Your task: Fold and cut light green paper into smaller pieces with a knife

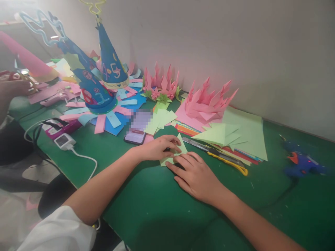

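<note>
A small light green folded paper [180, 149] lies on the green table [162, 209]. My left hand [159, 147] rests on its left part, fingers bent and pressed down on the sheet. Beside it, my right hand [195, 174] lies flat with fingers stretched over the paper's lower edge. A phone [135, 136] sits just left of my left hand. A yellow-handled utility knife [220, 157] lies just behind my right hand.
Stacks of coloured paper [235, 139] and pink folded crowns [206, 101] stand by the wall. Blue cone hats [104, 83] on paper strips sit at the back left. A blue glue gun [300, 162] lies right. A white charger [64, 141] and another person's hand [13, 87] are left.
</note>
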Demonstrator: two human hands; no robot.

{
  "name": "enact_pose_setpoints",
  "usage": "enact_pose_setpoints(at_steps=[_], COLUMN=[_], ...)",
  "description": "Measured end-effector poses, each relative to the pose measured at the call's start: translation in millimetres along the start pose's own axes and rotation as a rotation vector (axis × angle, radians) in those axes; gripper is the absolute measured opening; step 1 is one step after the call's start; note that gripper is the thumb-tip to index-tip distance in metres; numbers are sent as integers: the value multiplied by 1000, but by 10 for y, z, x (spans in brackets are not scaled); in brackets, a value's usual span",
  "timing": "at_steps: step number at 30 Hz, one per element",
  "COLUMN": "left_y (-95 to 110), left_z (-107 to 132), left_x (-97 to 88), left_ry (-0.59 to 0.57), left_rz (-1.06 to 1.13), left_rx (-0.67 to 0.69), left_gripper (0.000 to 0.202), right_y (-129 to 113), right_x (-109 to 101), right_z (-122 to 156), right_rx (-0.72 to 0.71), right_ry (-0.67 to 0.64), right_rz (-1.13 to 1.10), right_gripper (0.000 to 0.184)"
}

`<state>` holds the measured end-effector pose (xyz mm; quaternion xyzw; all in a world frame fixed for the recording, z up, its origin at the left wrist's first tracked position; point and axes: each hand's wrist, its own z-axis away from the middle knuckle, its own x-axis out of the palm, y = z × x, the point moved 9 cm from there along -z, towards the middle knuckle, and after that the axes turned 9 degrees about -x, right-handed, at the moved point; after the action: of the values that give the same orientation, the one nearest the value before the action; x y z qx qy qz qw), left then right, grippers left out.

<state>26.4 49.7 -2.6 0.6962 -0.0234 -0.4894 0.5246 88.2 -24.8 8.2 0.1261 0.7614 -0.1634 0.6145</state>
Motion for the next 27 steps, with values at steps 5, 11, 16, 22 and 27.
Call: enact_pose_setpoints(at_steps=[5, 11, 16, 22, 27], left_y=[6, 11, 13, 36, 58], left_z=[0, 8, 9, 3, 5], left_x=[-9, -8, 9, -10, -43], left_ry=[5, 0, -12, 5, 24], left_rz=[-11, 0, 27, 13, 20], left_rx=[1, 19, 44, 49, 80], left_gripper=[27, 27, 30, 32, 41], right_y=[-32, -10, -7, 37, 92], right_x=[3, 28, 39, 48, 43], right_z=[-28, -27, -34, -15, 4], right_rx=[-6, 9, 29, 59, 95], right_ry=[-10, -27, -50, -6, 41], right_rz=[15, -15, -29, -78, -90], right_gripper=[37, 39, 38, 38, 43])
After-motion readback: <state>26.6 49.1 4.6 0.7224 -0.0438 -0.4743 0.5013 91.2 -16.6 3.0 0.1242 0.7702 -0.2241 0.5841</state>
